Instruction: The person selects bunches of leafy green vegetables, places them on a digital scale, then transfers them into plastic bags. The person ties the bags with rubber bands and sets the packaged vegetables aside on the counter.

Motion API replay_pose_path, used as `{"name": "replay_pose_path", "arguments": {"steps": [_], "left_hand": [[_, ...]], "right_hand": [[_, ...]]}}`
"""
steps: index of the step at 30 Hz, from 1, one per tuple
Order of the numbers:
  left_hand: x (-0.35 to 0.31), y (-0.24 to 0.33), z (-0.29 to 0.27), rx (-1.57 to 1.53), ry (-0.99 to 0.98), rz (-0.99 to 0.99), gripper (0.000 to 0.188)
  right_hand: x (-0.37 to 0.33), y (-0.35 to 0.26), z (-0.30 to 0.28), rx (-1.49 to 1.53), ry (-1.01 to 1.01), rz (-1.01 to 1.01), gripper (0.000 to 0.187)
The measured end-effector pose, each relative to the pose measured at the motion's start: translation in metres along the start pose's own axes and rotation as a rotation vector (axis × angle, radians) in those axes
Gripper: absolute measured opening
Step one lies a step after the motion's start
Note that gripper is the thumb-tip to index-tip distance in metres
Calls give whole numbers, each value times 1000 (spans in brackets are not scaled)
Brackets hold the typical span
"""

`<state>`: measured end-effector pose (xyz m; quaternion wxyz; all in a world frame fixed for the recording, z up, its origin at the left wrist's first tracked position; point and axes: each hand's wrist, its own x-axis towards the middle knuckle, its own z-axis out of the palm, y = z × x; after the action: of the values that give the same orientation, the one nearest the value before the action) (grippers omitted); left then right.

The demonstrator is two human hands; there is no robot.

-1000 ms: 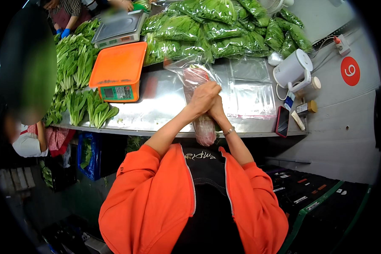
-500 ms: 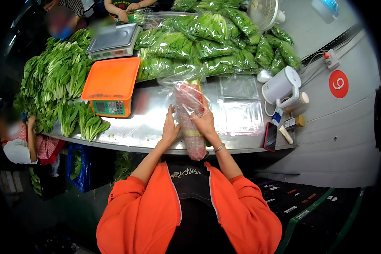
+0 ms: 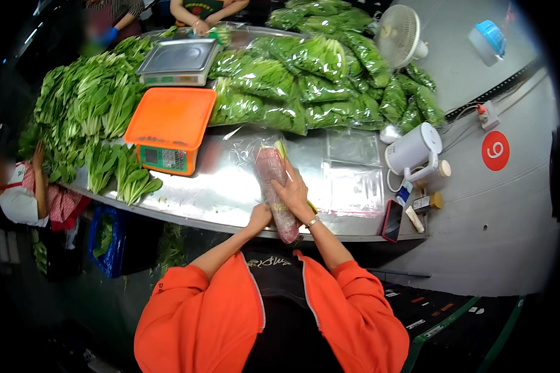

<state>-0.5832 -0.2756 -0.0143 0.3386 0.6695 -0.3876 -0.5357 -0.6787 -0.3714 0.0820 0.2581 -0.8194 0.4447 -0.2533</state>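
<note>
A long pinkish-red bundle (image 3: pixel 272 171) in clear plastic lies at the front of the metal table, tilted, its near end at the table's edge. Yellow-green strips show along its right side. My right hand (image 3: pixel 292 191) lies across the bundle's middle and grips it, thumb on top. Against its lower left side is my left hand (image 3: pixel 260 217), with fingers curled in; what they hold is hidden. Loose clear film spreads beyond the bundle's far end. Flat clear plastic bags (image 3: pixel 353 186) are on the table to the right.
Left are an orange scale (image 3: pixel 171 121), a grey scale (image 3: pixel 179 57) and loose leafy greens (image 3: pixel 84 99). Bagged greens (image 3: pixel 317 68) are piled behind. A fan (image 3: pixel 398 36), white kettle (image 3: pixel 412 149) and phone (image 3: pixel 392 221) stand or lie right. Other people work at the far side and left.
The bundle has turned slightly, its far end shifting left and nearer. My left hand has moved down along it and curled. The loose film at the far end has sunk toward the table.
</note>
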Motion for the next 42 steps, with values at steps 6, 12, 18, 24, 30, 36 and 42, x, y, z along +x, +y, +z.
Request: {"name": "replay_pose_path", "arguments": {"steps": [6,12,18,24,30,36,42], "left_hand": [[-47,2,10,358,-3,332,23],[-99,76,-49,644,532,495,53],[-61,115,-41,719,581,637,63],[-51,137,-33,782,572,693,46],[-19,134,-43,999,469,658,22],[-12,145,-14,1054,392,671,13],[-56,166,21,825,18,920,16]], "right_hand": [[13,-11,28,-133,-102,-148,69],[18,-24,34,-194,-130,-188,73],[16,-14,46,-169,-153,-210,63],[10,-10,45,-93,56,-461,62],[6,-17,35,-53,-30,-379,58],[6,-33,26,-356,-216,-371,64],[13,-38,20,-350,-172,-267,67]]}}
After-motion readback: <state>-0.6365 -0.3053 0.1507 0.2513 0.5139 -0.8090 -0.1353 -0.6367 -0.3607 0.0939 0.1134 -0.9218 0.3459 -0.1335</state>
